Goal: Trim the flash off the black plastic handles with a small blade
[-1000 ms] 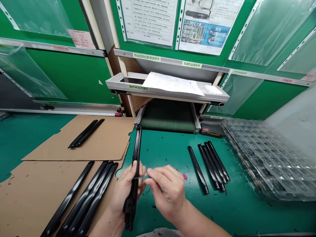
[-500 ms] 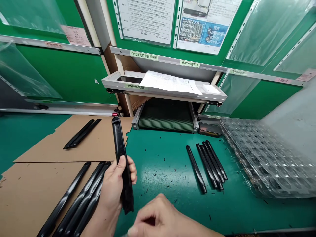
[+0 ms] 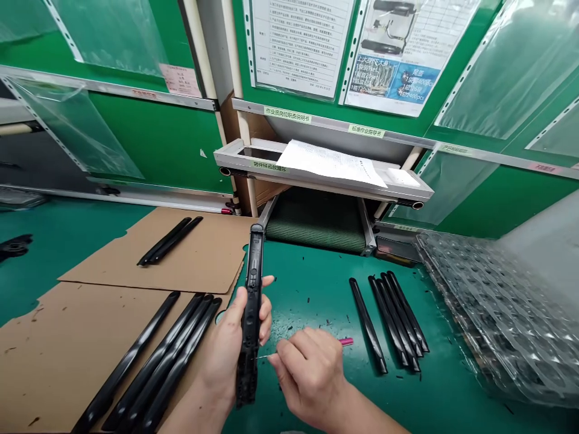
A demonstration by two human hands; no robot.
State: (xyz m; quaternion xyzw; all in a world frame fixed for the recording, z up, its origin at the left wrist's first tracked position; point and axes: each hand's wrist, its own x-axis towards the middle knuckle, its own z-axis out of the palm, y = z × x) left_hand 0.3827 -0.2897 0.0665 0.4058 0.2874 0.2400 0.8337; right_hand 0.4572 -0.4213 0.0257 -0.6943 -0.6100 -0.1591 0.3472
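The person's left hand (image 3: 228, 355) closes around a long black plastic bar (image 3: 252, 313) and holds it nearly upright, with the fingers wrapped behind it and the thumb along its side. Just beside it, the right hand (image 3: 310, 377) pinches a slim tool (image 3: 346, 342) with a pink handle between thumb and fingers, and its fine metal tip comes near the bar (touching or not, I cannot tell). On the green work mat (image 3: 312, 295) to the right lie a single black bar (image 3: 368, 325) and a tight group of black bars (image 3: 398, 319), perhaps three or four. To the left, four black bars (image 3: 158, 355) rest on the nearer cardboard sheet (image 3: 54, 343) and two black bars (image 3: 169, 240) on the farther cardboard sheet (image 3: 208, 259). One bar is in hand and the others lie in these groups, but the pictures do not show which are finished. Farther right is a clear plastic tray (image 3: 488, 319). Beyond, a metal shelf (image 3: 316, 184) carries a paper sheet (image 3: 330, 163). Its green label (image 3: 269, 166) reads 首件样品放置区, and green labels on the wall read 作业员岗位职责说明书 (image 3: 287, 114) and 标准作业指导书 (image 3: 366, 131). A poster (image 3: 391, 75) shows 尾盖 and 2400pcs, and no brand can be read
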